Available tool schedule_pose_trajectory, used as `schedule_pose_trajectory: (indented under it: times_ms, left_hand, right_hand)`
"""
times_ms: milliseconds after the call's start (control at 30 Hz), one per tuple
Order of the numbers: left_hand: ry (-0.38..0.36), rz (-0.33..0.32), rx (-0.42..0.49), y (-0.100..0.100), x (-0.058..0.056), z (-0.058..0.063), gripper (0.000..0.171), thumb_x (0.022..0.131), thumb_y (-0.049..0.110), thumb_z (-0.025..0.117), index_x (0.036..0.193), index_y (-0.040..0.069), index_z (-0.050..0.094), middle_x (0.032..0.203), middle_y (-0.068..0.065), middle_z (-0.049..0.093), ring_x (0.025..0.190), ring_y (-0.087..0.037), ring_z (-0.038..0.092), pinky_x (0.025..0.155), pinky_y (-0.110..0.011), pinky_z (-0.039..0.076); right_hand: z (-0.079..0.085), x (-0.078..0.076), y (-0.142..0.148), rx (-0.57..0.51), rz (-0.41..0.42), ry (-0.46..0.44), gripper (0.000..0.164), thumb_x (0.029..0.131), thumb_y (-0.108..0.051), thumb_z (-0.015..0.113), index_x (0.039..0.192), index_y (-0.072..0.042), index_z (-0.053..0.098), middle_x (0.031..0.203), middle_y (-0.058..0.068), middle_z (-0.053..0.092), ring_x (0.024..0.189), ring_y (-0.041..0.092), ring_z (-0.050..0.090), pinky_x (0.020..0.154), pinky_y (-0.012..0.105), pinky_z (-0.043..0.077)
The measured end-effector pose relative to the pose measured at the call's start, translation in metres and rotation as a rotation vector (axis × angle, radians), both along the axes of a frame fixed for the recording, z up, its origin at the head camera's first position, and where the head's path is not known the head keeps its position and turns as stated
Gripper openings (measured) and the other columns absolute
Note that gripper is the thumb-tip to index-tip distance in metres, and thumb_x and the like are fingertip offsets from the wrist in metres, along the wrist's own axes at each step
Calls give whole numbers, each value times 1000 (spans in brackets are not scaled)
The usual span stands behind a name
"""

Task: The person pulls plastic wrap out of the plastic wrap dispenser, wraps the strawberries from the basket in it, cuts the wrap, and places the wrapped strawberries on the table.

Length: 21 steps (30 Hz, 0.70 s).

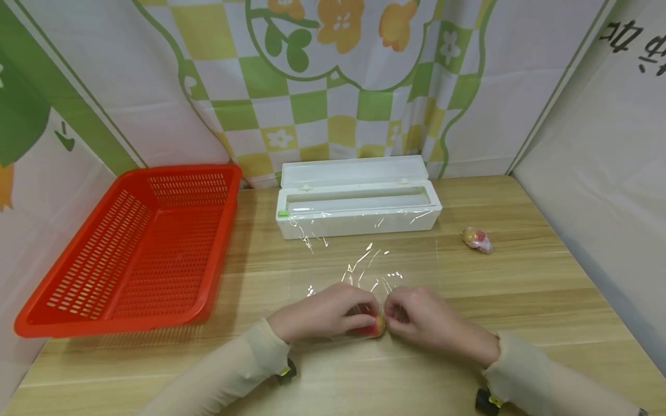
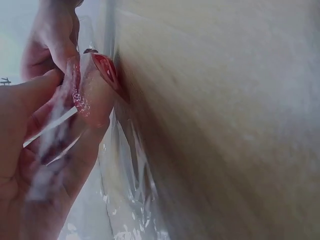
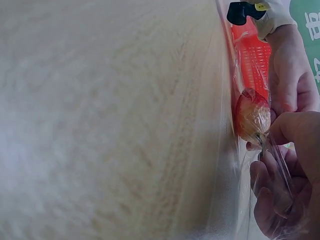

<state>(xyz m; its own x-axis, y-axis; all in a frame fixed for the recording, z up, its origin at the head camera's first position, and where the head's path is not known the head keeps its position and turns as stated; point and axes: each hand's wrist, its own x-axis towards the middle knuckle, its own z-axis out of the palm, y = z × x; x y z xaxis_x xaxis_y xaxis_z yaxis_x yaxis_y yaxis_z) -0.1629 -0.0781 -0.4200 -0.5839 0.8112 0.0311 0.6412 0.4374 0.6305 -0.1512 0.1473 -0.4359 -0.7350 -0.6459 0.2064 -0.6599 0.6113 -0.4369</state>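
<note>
A small red-and-yellow fruit (image 1: 376, 327) lies near the front middle of the table, with clear plastic wrap (image 1: 359, 271) around and behind it. My left hand (image 1: 333, 312) holds the fruit through the film, its thumb along the fruit's side. Just to the right, my right hand (image 1: 424, 315) pinches gathered film close against the fruit. The right wrist view shows the film drawn tight over the fruit (image 3: 252, 115) and bunched at the end by the right fingers. Part of the fruit is hidden behind the left fingers in the head view.
Behind the hands stands a white wrap dispenser box (image 1: 359, 224), lid raised, film running from it toward me. A red plastic basket (image 1: 208, 289) stands at the left. Another wrapped fruit (image 1: 476, 239) lies on the wooden table (image 1: 520, 289) at the right. A patterned curtain (image 1: 343, 127) hangs behind.
</note>
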Motion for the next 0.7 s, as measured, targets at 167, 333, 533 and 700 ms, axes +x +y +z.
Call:
schedule_pose_trajectory:
  times_ms: [167, 333, 533, 700]
  left_hand:
    - [48, 14, -32, 4, 1, 2, 20, 86, 45, 65, 91, 25, 65, 79, 15, 59, 71, 0, 52, 65, -14, 44]
    - [109, 27, -92, 10, 3, 4, 34, 74, 49, 77, 88, 23, 61, 78, 13, 58, 69, -3, 51, 57, -13, 39]
    - [132, 10, -91, 10, 3, 4, 22, 77, 34, 77, 85, 24, 60, 76, 13, 56, 70, -2, 49, 60, -14, 38]
    - [69, -9, -39, 6, 1, 3, 17, 79, 29, 77, 85, 25, 62, 77, 14, 57, 70, -3, 50, 62, -14, 41]
  right_hand:
    - [-1, -1, -1, -9, -6, 11, 15, 75, -17, 70, 72, -27, 58, 66, -19, 49, 58, -4, 43, 53, 14, 38]
    - [-1, 0, -2, -6, -20, -2, 16, 75, -18, 70, 72, -27, 57, 65, -19, 50, 57, -4, 43, 52, 14, 39]
    - [-1, -1, 0, -15, -15, -32, 14, 75, -16, 71, 74, -25, 60, 67, -17, 52, 59, -3, 44, 53, 15, 40]
    - [-1, -2, 5, -25, 14, -88, 14, 78, -18, 72, 77, -26, 61, 70, -18, 53, 63, -1, 48, 57, 16, 43]
